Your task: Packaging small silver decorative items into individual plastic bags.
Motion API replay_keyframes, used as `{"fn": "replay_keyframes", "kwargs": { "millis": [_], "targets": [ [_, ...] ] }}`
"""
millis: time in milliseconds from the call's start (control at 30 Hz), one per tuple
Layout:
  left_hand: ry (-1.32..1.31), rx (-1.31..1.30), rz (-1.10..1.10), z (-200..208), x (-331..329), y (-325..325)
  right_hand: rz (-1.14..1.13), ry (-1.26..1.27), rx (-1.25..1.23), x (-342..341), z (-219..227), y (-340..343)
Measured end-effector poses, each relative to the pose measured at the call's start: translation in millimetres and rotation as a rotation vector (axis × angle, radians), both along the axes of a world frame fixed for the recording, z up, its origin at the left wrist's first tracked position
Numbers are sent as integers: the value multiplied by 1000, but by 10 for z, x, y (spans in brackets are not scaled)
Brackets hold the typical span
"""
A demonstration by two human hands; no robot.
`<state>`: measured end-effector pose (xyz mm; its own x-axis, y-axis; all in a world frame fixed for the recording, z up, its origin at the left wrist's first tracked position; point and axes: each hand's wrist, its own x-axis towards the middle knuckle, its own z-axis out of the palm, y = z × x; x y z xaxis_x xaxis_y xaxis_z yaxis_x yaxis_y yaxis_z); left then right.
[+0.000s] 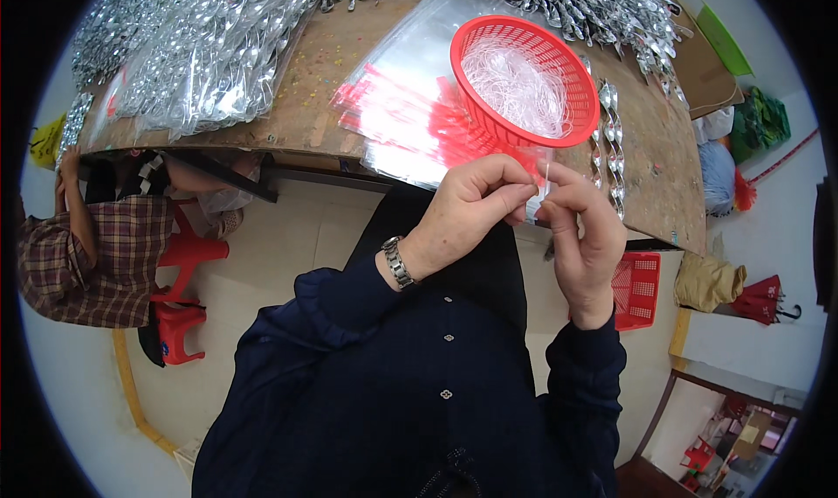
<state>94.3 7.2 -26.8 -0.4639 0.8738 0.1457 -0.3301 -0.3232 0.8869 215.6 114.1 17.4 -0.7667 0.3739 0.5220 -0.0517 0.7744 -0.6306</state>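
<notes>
Both hands meet just below the basket's near rim, fingertips pinched together. The left hand (476, 203) is curled, thumb pressed to the forefinger, and the right hand (583, 236) closes its thumb and forefinger right against it. Between them they nip a thin clear thread (543, 177), hard to make out; how much of it each hand has I cannot tell. A metal watch (397, 262) sits on the left wrist, and both arms wear dark blue sleeves (349, 358).

Just above the fingers stands a red basket (524, 79), tilted toward the person, with a tangle of whitish thread inside it. The basket rests on a pile of clear bags (410, 114) with red strips along 1 edge, spread over a brown table (305, 105). Silver twisted ornaments (209, 53) in clear packs lie heaped on the far left of the table, more of them along the far right.

At the left, a person in a plaid shirt (96, 254) sits on a red stool (179, 315). A 2nd red basket (635, 290) shows under the table's right edge.
</notes>
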Motion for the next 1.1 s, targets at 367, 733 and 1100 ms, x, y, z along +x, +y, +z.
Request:
{"fn": "replay_keyframes", "kwargs": {
  "millis": [367,733,1100],
  "targets": [
    [89,-106,-10,56,-38,-66,107,-131,551,20,137,22],
    [91,-134,8,10,-2,-81,109,-109,589,3,14,11],
    [54,-131,-36,-11,-35,-99,-26,-14,26,14,-54,-28]
  ]
}}
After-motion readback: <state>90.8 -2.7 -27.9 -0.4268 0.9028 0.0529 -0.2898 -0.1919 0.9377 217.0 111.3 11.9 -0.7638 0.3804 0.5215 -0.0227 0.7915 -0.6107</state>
